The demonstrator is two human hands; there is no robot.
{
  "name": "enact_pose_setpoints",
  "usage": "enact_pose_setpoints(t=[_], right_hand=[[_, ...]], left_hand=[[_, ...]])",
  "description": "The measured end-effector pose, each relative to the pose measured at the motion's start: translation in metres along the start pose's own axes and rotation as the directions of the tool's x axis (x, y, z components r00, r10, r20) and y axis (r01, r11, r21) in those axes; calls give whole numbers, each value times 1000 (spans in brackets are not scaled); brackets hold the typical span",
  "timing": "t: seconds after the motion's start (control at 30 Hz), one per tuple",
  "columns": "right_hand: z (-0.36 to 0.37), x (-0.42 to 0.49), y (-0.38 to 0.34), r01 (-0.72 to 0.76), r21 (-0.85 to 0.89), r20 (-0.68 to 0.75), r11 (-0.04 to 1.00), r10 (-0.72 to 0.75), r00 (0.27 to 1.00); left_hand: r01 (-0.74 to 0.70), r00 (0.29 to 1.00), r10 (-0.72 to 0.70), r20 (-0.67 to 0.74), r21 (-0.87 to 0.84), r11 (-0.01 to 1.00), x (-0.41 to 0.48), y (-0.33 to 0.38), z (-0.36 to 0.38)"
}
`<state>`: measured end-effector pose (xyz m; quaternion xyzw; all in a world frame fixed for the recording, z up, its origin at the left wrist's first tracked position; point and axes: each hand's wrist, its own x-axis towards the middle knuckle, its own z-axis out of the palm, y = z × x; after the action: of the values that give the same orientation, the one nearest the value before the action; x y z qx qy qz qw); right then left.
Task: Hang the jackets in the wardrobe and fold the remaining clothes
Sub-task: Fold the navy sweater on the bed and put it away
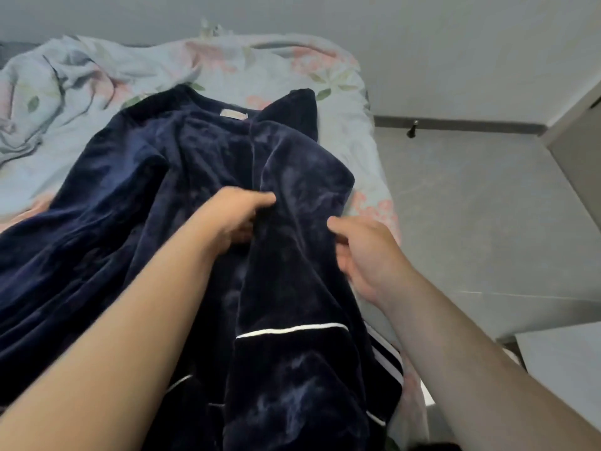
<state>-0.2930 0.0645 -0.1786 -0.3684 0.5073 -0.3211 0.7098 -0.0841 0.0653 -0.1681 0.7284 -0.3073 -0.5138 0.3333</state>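
Observation:
A dark navy fleece garment (136,203) with thin white piping lies spread over the bed, collar and pale label toward the far end. Its right front panel is folded over the middle. My left hand (232,216) pinches the inner edge of that panel, thumb on top and fingers tucked under the fabric. My right hand (361,255) grips the panel's outer side, fingers curled into the fleece. Both forearms reach in from the bottom of the view.
The bed (354,102) carries a pale floral sheet, with a rumpled floral duvet (65,79) at the far left. Grey floor (471,206) runs along the bed's right side. A white furniture corner (562,359) stands at the lower right, and a door edge (582,151) at the right.

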Motion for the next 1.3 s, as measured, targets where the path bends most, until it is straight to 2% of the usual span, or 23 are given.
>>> enact_pose_setpoints(t=[0.07,0.13,0.17,0.23,0.3,0.37,0.4,0.47,0.5,0.53,0.57,0.6,0.63,0.67,0.73,0.8,0.87,0.97,1.03,1.1,1.2,1.23,1.3], right_hand=[[0,-27,10,-16,-157,90,987,30,995],[1,-44,16,64,-362,136,930,-15,991],[2,-49,17,98,-450,142,887,-37,989],[3,-50,21,101,-562,82,821,-66,994],[3,-47,23,88,-512,-51,854,-133,990],[1,-48,23,106,-333,-209,937,-183,961],[-1,-52,24,100,-319,-275,942,-193,942],[-5,-68,29,11,-453,-347,892,-187,919],[-5,-82,31,-53,-546,-349,836,-169,922],[-3,-98,34,-115,-610,-333,784,-122,935],[-1,-114,38,-166,-636,-298,754,-41,954],[2,-128,41,-202,-628,-260,751,42,965],[4,-141,45,-214,-620,-222,755,92,971],[7,-149,49,-197,-633,-186,749,100,977],[11,-159,55,-148,-703,-160,696,49,986],[13,-163,53,-139,-787,-183,602,-12,983],[2,-165,43,-134,-758,-207,638,-40,978],[-38,-173,23,-100,-681,-234,726,-85,969],[-66,-181,15,-137,-677,-262,723,-64,963],[-82,-188,15,-210,-704,-285,679,1,958],[-80,-191,25,-266,-774,-270,575,81,959],[-73,-189,26,-266,-779,-268,568,82,960],[-54,-186,23,-250,-791,-305,558,-6,952]], left_hand=[[23,997,-34,73,146,989,-36,-24,4],[8,977,-50,206,200,980,-65,-41,7],[-17,967,-26,253,167,986,-72,-49,5],[9,970,4,243,-53,999,-82,-57,-2],[28,989,6,146,-227,974,-89,-61,-9],[-57,998,56,-13,-70,996,-99,-67,-12],[-76,996,78,-44,40,996,-107,-72,-12],[-88,996,92,-12,191,978,-128,-81,-11],[-112,992,122,-11,321,940,-139,-86,-15],[-148,983,183,-12,533,833,-153,-91,-20],[-178,964,267,-6,731,658,-165,-98,-26],[-208,935,354,17,837,507,-178,-107,-32],[-252,914,398,74,873,417,-189,-116,-35],[-308,906,396,147,872,381,-199,-127,-37],[-440,871,406,278,810,388,-216,-149,-36],[-506,831,476,288,746,433,-227,-163,-37],[-540,799,561,215,667,513,-236,-167,-40],[-554,792,603,93,523,647,-254,-166,-45],[-547,773,634,2,508,665,-267,-162,-52],[-530,717,687,-116,548,647,-275,-156,-71],[-446,528,781,-334,673,590,-273,-147,-121],[-378,503,760,-411,687,621,-268,-145,-142],[-141,558,615,-556,667,731,-255,-146,-184]])
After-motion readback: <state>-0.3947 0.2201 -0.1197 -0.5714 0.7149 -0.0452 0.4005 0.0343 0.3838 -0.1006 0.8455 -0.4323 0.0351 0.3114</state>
